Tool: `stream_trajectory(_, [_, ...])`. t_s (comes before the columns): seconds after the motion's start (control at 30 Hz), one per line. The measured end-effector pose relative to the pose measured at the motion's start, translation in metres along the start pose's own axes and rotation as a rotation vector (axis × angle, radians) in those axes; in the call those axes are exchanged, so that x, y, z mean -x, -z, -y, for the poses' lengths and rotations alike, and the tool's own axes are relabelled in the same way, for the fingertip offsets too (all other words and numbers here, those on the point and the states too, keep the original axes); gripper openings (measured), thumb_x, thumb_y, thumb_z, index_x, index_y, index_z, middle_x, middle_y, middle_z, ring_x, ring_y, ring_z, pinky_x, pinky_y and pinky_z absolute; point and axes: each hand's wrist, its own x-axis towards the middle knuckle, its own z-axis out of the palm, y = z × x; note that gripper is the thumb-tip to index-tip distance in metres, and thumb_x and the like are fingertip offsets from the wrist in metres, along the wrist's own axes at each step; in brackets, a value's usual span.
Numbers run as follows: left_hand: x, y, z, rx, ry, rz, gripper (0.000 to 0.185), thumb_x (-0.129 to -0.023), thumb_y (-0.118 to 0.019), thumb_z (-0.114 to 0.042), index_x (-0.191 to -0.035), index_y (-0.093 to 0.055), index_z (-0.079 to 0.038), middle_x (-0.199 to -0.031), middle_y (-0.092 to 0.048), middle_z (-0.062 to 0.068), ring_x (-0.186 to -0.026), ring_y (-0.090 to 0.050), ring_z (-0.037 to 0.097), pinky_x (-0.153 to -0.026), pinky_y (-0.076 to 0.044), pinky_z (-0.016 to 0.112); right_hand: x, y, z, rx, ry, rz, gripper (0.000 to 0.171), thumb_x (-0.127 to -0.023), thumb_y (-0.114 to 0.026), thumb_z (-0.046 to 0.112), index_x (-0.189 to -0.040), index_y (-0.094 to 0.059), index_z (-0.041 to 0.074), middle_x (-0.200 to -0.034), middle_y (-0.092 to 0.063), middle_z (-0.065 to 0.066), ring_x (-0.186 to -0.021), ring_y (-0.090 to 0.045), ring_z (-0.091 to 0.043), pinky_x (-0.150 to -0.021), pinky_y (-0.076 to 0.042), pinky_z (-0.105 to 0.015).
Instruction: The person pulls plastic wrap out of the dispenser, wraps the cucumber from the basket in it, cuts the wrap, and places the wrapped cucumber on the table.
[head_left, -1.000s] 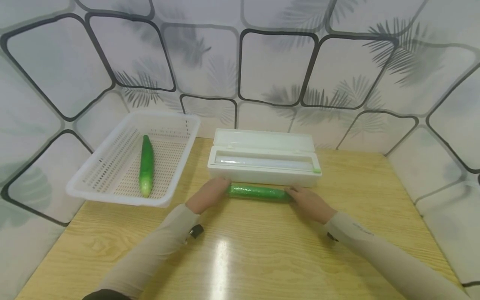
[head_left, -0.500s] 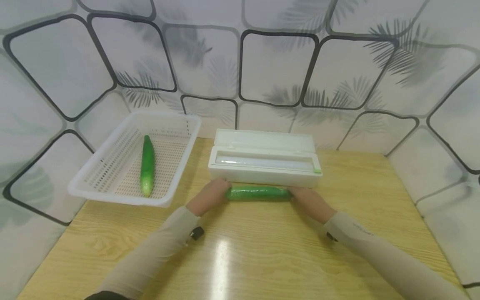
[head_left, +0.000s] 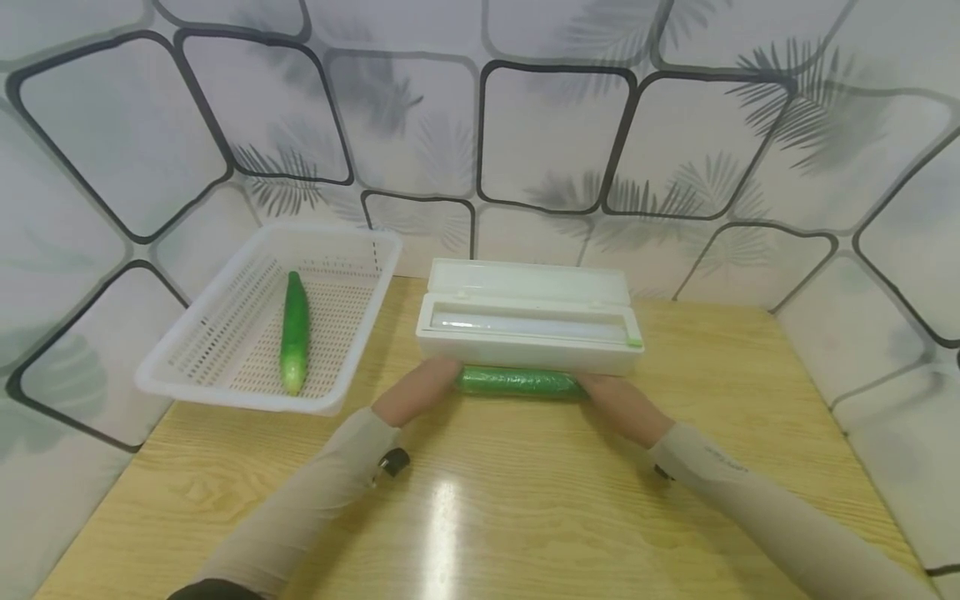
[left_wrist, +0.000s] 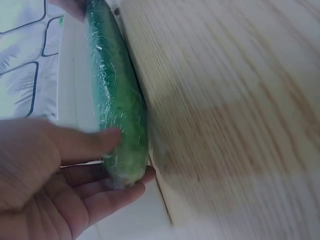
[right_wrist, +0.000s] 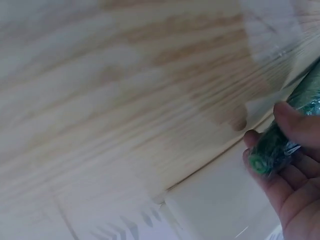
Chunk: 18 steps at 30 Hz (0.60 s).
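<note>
Wrapped cucumber [head_left: 519,382] lies in mid-frame of the head view, on the wooden worktop [head_left: 487,500], right against the front wall of the white film dispenser box [head_left: 528,333]. Long axis runs left-right across the frame, parallel to the box front.

Left hand [head_left: 420,387] holds the cucumber's left end: in the left wrist view the thumb [left_wrist: 87,142] curls over the top and the fingers [left_wrist: 107,192] cup under the tip, so the grip is closed round it. Right hand [head_left: 618,400] holds the right end likewise, thumb [right_wrist: 295,117] over, fingers below the cut tip.

Both hands equally near, one per end; the cucumber sits between them, just beyond the knuckles toward the box.

Upper left: white basket [head_left: 225,392] w/ a bare cucumber [head_left: 294,332] inside, well apart from the hands.
</note>
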Motion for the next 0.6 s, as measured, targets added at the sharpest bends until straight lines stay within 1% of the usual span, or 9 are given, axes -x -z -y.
stream_trajectory(0.07, [-0.0016,-0.0009,0.0001,-0.036,0.008,0.018,0.018,-0.09,-0.051,0.0,-0.106,-0.059,0.002,-0.107,-0.063,0.019,-0.101,-0.06,0.031,-0.092,-0.05,0.043,0.0001,0.0004,0.0001,0.0,-0.004,-0.003,0.05,-0.091,-0.051,-0.001,-0.139,-0.037,0.001,-0.137,-0.048,-0.02,-0.127,-0.047,-0.035,-0.109,-0.036,-0.047])
stream_trajectory(0.17, [-0.0026,-0.0014,-0.0009,-0.097,0.025,0.033,0.022,-0.085,-0.057,0.003,-0.106,-0.06,0.005,-0.107,-0.059,0.02,-0.098,-0.06,0.031,-0.089,-0.052,0.041,0.0014,0.0022,0.0007,-0.017,-0.026,0.034,0.047,-0.092,-0.05,0.0,-0.137,-0.039,0.0,-0.135,-0.049,-0.019,-0.124,-0.05,-0.034,-0.107,-0.038,-0.046])
stream_trajectory(0.23, [-0.0016,-0.0009,-0.002,-0.106,0.035,0.03,0.016,-0.085,-0.056,0.003,-0.101,-0.06,0.005,-0.104,-0.057,0.019,-0.094,-0.058,0.028,-0.084,-0.053,0.039,0.0031,0.0043,0.001,-0.012,-0.037,0.079,0.044,-0.092,-0.052,0.002,-0.135,-0.043,-0.002,-0.131,-0.052,-0.02,-0.118,-0.055,-0.033,-0.103,-0.043,-0.044])
stream_trajectory(0.3, [0.0001,0.0002,-0.0026,-0.104,0.025,0.01,0.011,-0.088,-0.053,0.002,-0.096,-0.06,0.004,-0.1,-0.057,0.017,-0.089,-0.057,0.026,-0.081,-0.053,0.038,0.0045,0.0062,0.0011,0.01,-0.034,0.118,0.042,-0.09,-0.055,0.002,-0.131,-0.047,-0.004,-0.125,-0.056,-0.021,-0.109,-0.06,-0.032,-0.096,-0.049,-0.041])
stream_trajectory(0.37, [0.0021,0.0016,-0.0022,-0.067,0.01,-0.016,0.011,-0.091,-0.049,0.0,-0.094,-0.059,0.002,-0.095,-0.058,0.015,-0.086,-0.056,0.024,-0.08,-0.052,0.038,0.0055,0.0074,0.0003,0.039,-0.019,0.14,0.04,-0.088,-0.058,0.002,-0.127,-0.05,-0.006,-0.118,-0.058,-0.021,-0.101,-0.063,-0.03,-0.089,-0.053,-0.038])
stream_trajectory(0.43, [0.0044,0.0033,-0.0015,-0.005,0.006,-0.033,0.012,-0.091,-0.047,-0.002,-0.093,-0.058,0.0,-0.092,-0.058,0.013,-0.085,-0.055,0.023,-0.082,-0.051,0.039,0.0062,0.0082,-0.001,0.032,-0.015,0.135,0.038,-0.088,-0.059,0.002,-0.125,-0.052,-0.006,-0.114,-0.059,-0.02,-0.098,-0.063,-0.03,-0.087,-0.054,-0.037])
stream_trajectory(0.53, [0.0062,0.0046,0.0004,0.121,0.025,-0.04,0.014,-0.094,-0.042,-0.006,-0.094,-0.055,-0.002,-0.092,-0.059,0.011,-0.088,-0.055,0.024,-0.087,-0.049,0.041,0.0067,0.0079,-0.0034,0.004,-0.016,0.112,0.038,-0.088,-0.058,0.002,-0.125,-0.052,-0.006,-0.116,-0.06,-0.02,-0.102,-0.062,-0.032,-0.089,-0.053,-0.039])
stream_trajectory(0.57, [0.0063,0.0044,0.0013,0.131,0.019,-0.039,0.015,-0.094,-0.041,-0.007,-0.094,-0.055,-0.002,-0.093,-0.06,0.012,-0.09,-0.056,0.024,-0.089,-0.049,0.042,0.0066,0.0082,-0.0036,-0.014,-0.023,0.107,0.038,-0.088,-0.057,0.002,-0.126,-0.051,-0.005,-0.117,-0.06,-0.02,-0.103,-0.062,-0.032,-0.091,-0.052,-0.041])
stream_trajectory(0.6, [0.0064,0.0039,0.0019,0.179,0.041,-0.034,0.017,-0.095,-0.039,-0.009,-0.095,-0.054,-0.003,-0.095,-0.06,0.012,-0.092,-0.056,0.025,-0.09,-0.048,0.043,0.0064,0.0086,-0.0036,-0.038,-0.033,0.106,0.038,-0.09,-0.055,0.004,-0.127,-0.05,-0.005,-0.12,-0.059,-0.02,-0.106,-0.061,-0.033,-0.093,-0.051,-0.043])
